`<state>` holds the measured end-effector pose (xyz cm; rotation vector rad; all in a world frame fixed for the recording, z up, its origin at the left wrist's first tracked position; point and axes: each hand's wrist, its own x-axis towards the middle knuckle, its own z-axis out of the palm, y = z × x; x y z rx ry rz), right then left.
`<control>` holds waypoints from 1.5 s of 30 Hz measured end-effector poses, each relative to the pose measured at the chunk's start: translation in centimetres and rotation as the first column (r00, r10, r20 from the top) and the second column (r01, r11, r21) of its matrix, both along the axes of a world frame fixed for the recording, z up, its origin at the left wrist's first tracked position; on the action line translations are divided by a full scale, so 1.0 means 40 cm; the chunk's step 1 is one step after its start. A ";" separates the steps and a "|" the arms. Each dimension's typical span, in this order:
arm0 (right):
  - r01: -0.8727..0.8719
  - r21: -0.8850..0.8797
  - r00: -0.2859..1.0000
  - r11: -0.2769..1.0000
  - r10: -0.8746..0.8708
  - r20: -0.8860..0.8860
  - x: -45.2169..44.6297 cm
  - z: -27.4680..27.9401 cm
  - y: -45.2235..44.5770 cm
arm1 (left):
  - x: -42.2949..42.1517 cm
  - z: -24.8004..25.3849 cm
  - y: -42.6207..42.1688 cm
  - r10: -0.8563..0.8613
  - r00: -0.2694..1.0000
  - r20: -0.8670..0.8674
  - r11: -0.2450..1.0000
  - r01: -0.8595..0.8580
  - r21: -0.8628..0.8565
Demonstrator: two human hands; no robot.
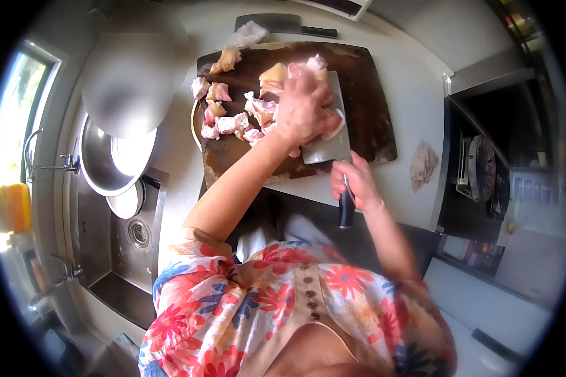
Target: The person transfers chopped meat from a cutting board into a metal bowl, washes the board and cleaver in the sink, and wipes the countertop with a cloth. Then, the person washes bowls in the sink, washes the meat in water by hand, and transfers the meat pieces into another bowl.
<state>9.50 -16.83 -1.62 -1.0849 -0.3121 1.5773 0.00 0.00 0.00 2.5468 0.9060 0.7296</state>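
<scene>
My right hand (356, 182) is closed round the black-and-metal handle of a cleaver (329, 149), whose broad blade lies over the dark wooden board (365, 94). Over the middle of the board, my left hand (305, 108) is curled on pale pieces of meat against the blade's left side; blur hides how its fingertips sit. A yellowish-skinned piece (273, 76) lies just above that hand. Several cut chunks, among them a pink-white one (233, 123), are spread over the board's left half.
A second cleaver (270, 24) and a crumpled plastic bag (248, 34) lie beyond the board. At the left are a metal basin (94, 164) and the sink (122, 242). A crumpled cloth (424, 166) is on the counter at right, near the stove (481, 166).
</scene>
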 end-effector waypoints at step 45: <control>0.215 -0.109 0.976 0.971 -0.218 -0.016 -0.042 -0.191 -0.139 | -0.353 -0.122 0.245 0.162 0.986 0.043 0.982 -0.157 -0.104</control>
